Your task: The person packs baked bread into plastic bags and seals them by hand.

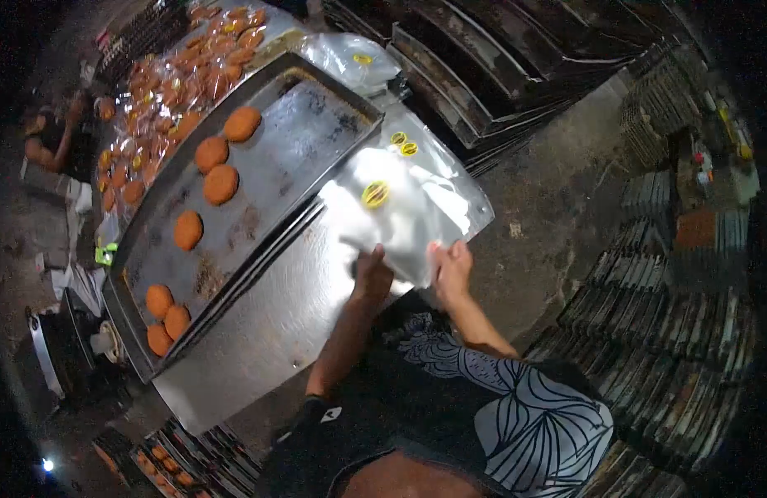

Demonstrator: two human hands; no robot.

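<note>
A clear plastic bag [404,236] with a round yellow label stretches between my two hands, over the corner of a metal table [259,332]. My left hand [372,278] is closed on the near left edge of the bag. At the bag's right edge, my right hand [452,270] pinches the plastic. More flat clear bags [454,187] with yellow labels lie just beyond, on the table's far corner. To the left, a dark baking tray [259,178] carries several round brown buns [221,184], some touching each other.
Behind the tray is a heap of bagged buns [180,87]. Another person [47,145] is at the far left. Stacked dark trays [483,66] stand at the back, and more stacks [649,324] line the right. Below left are trays of buns [163,465].
</note>
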